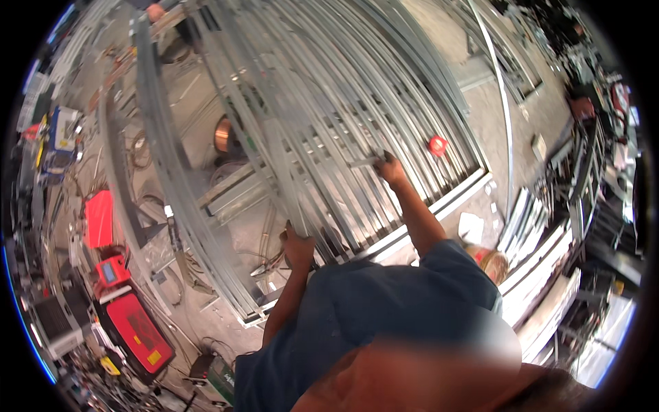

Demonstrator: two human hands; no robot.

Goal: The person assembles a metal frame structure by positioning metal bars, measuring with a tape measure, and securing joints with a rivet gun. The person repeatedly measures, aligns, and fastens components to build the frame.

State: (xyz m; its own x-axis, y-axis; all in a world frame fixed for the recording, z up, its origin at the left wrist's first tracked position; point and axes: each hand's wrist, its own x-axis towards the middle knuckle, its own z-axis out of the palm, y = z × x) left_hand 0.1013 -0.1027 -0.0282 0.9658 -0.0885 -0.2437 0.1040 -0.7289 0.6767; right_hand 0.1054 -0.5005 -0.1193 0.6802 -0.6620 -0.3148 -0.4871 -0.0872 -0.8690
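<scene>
A large frame of long grey metal bars [357, 82] lies before me, its bars side by side. My left hand [298, 248] is closed at the near end of a motion-blurred metal bar [285, 175]; the exact grip is partly hidden. Farther forward and to the right, my right hand [390, 169] pinches a short flat metal piece [364, 163] just above the bars. To its right, a red tape measure [437, 145] rests on the bars.
A copper wire spool [223, 134] shows through the frame. On the left are a red case [137, 333] and a red device with a screen [112, 271]. Loose cables lie below the bars. Another person's hand [156, 12] is at the far left corner. Metal offcuts [525, 220] lie right.
</scene>
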